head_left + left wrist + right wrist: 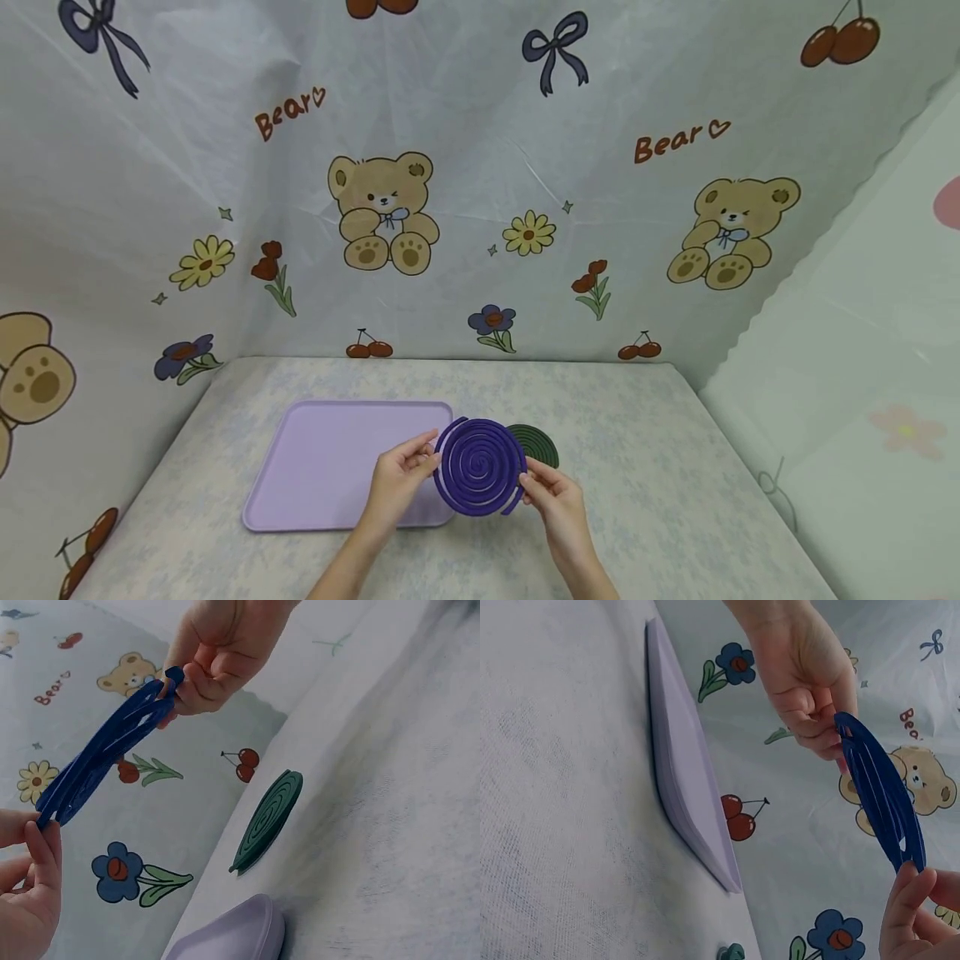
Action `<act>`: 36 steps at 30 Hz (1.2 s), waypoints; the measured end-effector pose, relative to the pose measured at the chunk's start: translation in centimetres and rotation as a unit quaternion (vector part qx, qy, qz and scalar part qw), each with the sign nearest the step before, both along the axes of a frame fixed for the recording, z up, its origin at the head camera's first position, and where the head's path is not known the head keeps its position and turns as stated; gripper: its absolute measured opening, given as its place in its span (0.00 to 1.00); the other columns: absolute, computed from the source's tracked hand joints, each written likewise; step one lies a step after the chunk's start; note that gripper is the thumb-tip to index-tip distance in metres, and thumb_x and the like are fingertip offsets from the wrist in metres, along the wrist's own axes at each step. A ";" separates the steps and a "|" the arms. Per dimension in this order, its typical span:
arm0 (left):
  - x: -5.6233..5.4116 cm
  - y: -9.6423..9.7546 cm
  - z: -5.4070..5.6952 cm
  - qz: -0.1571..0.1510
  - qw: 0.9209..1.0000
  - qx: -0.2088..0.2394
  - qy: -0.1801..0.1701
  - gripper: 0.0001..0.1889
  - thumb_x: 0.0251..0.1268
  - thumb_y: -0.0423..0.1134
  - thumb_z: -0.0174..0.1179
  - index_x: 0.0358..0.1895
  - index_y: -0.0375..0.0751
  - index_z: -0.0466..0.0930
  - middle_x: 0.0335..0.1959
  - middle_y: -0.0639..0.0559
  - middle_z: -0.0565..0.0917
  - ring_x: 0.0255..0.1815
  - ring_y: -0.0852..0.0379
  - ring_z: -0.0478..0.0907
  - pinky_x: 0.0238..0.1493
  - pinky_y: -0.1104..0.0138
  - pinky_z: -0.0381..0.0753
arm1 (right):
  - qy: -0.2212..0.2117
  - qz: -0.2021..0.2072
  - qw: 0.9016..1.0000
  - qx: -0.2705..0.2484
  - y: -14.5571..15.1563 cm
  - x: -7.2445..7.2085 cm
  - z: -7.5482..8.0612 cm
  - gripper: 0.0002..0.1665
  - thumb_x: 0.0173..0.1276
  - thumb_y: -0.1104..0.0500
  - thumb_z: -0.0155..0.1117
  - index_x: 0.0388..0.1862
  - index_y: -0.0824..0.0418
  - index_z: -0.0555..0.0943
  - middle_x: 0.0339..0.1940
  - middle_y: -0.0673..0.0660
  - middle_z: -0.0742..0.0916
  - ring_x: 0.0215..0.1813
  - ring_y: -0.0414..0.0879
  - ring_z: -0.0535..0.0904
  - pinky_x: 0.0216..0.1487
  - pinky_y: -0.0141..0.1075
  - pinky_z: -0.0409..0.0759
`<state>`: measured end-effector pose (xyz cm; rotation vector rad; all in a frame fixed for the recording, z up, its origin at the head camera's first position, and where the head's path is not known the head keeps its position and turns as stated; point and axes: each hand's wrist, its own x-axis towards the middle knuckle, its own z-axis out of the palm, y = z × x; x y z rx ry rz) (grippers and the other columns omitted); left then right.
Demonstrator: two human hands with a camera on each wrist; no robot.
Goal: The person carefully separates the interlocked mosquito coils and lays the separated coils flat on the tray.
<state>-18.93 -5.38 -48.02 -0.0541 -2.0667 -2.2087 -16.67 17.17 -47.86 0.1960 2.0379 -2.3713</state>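
A purple mosquito coil [480, 467] is held up over the table, its spiral face turned toward the head camera. My left hand [402, 475] pinches its left edge between thumb and fingers. On the opposite edge, my right hand [553, 500] pinches it the same way. Both wrist views show the coil edge-on and bluish, with its turns slightly spread apart. Behind it a green mosquito coil [266, 819] lies on the table, partly covered by the purple one in the head view.
A lilac tray [330, 467] with a low rim lies on the table to the left, its right end behind my left hand and the coil. The pale patterned tabletop [645, 483] extends to the right. A bear-print cloth [465, 192] hangs along the back and sides.
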 end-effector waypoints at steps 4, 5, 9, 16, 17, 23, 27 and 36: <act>-0.2 -0.1 -0.1 -0.020 0.999 0.001 -0.027 0.17 0.58 0.25 0.60 0.51 0.23 0.78 0.38 0.39 0.84 0.31 0.69 0.79 0.37 0.76 0.82 | 0.007 0.012 1.000 0.000 0.2 0.1 0.1 0.20 0.64 0.67 0.62 0.54 0.73 0.76 0.32 0.44 0.83 0.27 0.34 0.75 0.31 0.25 0.78; -0.2 -0.2 -0.2 -0.027 0.999 -0.003 -0.029 0.16 0.59 0.26 0.60 0.51 0.23 0.78 0.40 0.38 0.84 0.31 0.68 0.80 0.38 0.76 0.82 | 0.006 0.012 1.000 -0.002 0.3 0.1 0.2 0.18 0.64 0.67 0.62 0.52 0.72 0.77 0.31 0.44 0.84 0.27 0.34 0.75 0.31 0.25 0.78; -0.3 -0.5 -0.4 -0.073 0.996 0.006 -0.044 0.18 0.58 0.28 0.61 0.51 0.23 0.76 0.39 0.43 0.86 0.31 0.66 0.81 0.37 0.73 0.83 | -0.001 0.011 1.000 -0.006 0.5 0.0 0.4 0.11 0.63 0.66 0.63 0.45 0.65 0.80 0.27 0.44 0.86 0.24 0.35 0.75 0.29 0.25 0.77; -0.6 -1.4 -0.8 -0.199 0.976 0.048 -0.067 0.27 0.59 0.27 0.56 0.61 0.17 0.63 0.30 0.65 0.84 0.32 0.68 0.81 0.41 0.72 0.83 | -0.003 0.013 1.000 0.005 0.9 -0.2 0.5 0.09 0.61 0.66 0.63 0.42 0.64 0.82 0.24 0.44 0.86 0.22 0.35 0.74 0.27 0.25 0.76; -0.7 -1.5 -0.9 -0.213 0.974 0.053 -0.065 0.27 0.59 0.27 0.56 0.61 0.15 0.62 0.30 0.66 0.84 0.32 0.69 0.81 0.40 0.73 0.83 | -0.002 0.017 1.000 0.006 0.9 -0.2 0.5 0.10 0.61 0.66 0.64 0.42 0.65 0.82 0.24 0.44 0.86 0.21 0.35 0.74 0.27 0.26 0.76; -0.8 -1.9 -0.9 -0.231 0.969 0.054 -0.070 0.26 0.60 0.27 0.58 0.58 0.12 0.64 0.31 0.64 0.86 0.31 0.69 0.82 0.36 0.75 0.84 | 0.011 0.069 0.997 0.016 1.6 -0.3 0.5 0.11 0.64 0.64 0.63 0.46 0.64 0.81 0.27 0.42 0.87 0.24 0.34 0.75 0.28 0.25 0.76; -0.6 -1.9 -0.7 -0.224 0.971 0.043 -0.071 0.25 0.59 0.27 0.59 0.56 0.13 0.67 0.31 0.63 0.86 0.31 0.68 0.83 0.36 0.74 0.84 | 0.041 0.087 0.995 0.018 1.9 -0.3 0.4 0.11 0.64 0.64 0.63 0.46 0.65 0.81 0.29 0.42 0.87 0.25 0.33 0.76 0.29 0.24 0.76; -0.3 -1.6 -0.1 -0.198 0.980 0.021 0.014 0.23 0.60 0.27 0.60 0.54 0.12 0.69 0.32 0.63 0.85 0.31 0.69 0.83 0.36 0.75 0.84 | 0.017 0.041 0.999 0.011 1.5 -0.3 0.7 0.09 0.62 0.65 0.64 0.42 0.64 0.83 0.25 0.44 0.86 0.22 0.35 0.74 0.28 0.26 0.77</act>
